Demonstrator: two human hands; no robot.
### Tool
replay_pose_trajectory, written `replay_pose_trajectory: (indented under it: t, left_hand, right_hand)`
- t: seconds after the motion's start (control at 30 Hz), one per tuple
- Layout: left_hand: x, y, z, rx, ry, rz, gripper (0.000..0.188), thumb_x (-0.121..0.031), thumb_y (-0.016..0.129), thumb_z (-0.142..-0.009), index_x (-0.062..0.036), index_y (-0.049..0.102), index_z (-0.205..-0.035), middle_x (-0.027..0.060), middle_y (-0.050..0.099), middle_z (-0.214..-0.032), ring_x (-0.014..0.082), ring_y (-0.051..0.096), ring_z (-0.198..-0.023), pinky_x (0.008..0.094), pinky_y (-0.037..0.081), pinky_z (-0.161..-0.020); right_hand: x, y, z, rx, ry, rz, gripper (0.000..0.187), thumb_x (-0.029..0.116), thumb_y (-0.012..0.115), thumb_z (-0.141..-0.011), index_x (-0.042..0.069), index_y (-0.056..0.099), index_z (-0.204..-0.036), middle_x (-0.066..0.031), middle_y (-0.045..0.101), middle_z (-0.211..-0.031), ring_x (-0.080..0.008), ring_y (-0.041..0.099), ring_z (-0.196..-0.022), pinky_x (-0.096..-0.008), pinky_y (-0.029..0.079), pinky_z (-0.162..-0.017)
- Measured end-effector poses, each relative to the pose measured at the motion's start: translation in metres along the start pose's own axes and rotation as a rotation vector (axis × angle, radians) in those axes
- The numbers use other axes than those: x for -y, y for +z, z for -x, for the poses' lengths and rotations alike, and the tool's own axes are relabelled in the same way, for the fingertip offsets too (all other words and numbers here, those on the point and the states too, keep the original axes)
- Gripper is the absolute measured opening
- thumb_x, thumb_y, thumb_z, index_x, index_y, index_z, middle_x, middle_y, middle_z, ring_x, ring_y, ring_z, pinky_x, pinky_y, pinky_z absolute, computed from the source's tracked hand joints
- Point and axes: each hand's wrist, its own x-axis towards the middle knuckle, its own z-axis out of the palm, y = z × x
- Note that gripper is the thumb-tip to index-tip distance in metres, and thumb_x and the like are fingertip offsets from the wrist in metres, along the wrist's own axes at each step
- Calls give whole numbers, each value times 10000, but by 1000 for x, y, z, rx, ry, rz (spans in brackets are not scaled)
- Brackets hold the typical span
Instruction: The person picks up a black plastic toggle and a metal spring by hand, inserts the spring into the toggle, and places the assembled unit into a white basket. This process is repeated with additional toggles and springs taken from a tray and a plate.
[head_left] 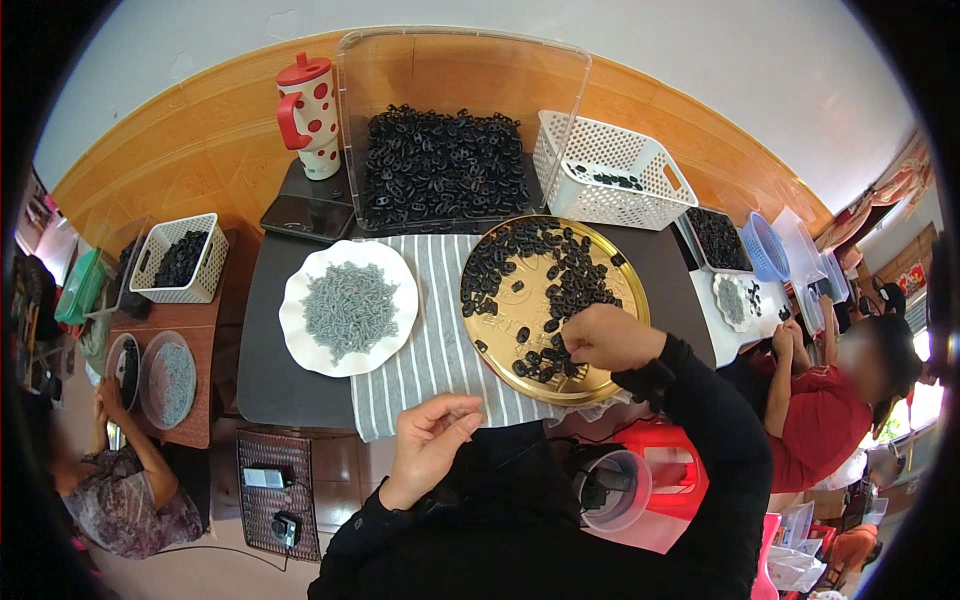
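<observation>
My right hand (612,338) reaches over the round gold tray (507,368), its fingers bunched and pointing down among small black oval pieces with holes (555,358). What its fingertips grip, if anything, is hidden. My left hand (436,447) hovers in front of the table edge, near the grey striped cloth (388,400). Its fingers are curled, the thumb close to the forefinger; anything between them is too small to make out. To the left of the cloth, a white scalloped plate (300,340) bears a heap of small grey-blue screw-like pieces (350,311).
A clear bin (350,120) full of black pieces stands behind the tray, beside a white perforated basket (625,207), a red-dotted tumbler (318,115) and a dark phone (306,217). Below sits a clear tub (625,490) by a red stool (675,465). People work at both sides.
</observation>
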Motion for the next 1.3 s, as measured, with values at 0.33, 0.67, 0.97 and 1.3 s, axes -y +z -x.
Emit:
replay_pose_trajectory:
  t: [0.33, 0.67, 0.97, 1.3]
  left_hand:
    - [-1, 12, 0, -11, -42, -87, 198, -6, 631, -886, 23, 642, -1081, 35, 645, -898, 60, 569, -755, 190, 463, -668]
    - [0, 14, -1, -12, -52, -119, 196, -3, 633, -884, 22, 648, -1078, 39, 651, -905, 62, 580, -762, 190, 468, -673]
    - [-2, 18, 0, -31, -64, -154, 187, 5, 631, -883, 19, 650, -1069, 19, 641, -897, 51, 570, -760, 184, 463, -681]
    - [-16, 8, -20, -58, 386, -984, 179, -28, 649, -799, 25, 642, -969, 167, 592, -842, 276, 584, -740, 333, 462, -653]
  right_hand:
    - [12, 31, 2, -346, -130, 48, 113, 81, 628, -701, 41, 588, -799, -137, 580, -816, -348, 606, -763, -453, 489, -656]
    - [7, 36, 14, -373, -154, 26, 63, 92, 636, -738, 68, 634, -797, -119, 552, -805, -320, 597, -739, -420, 493, -647]
    - [11, 43, 12, -373, -129, 119, 114, 89, 659, -727, 40, 609, -817, -117, 540, -795, -310, 590, -752, -413, 485, -637]
    - [48, 48, 32, -544, -104, -277, 110, 13, 600, -781, 1, 580, -888, -176, 555, -768, -340, 588, -693, -394, 463, -607]
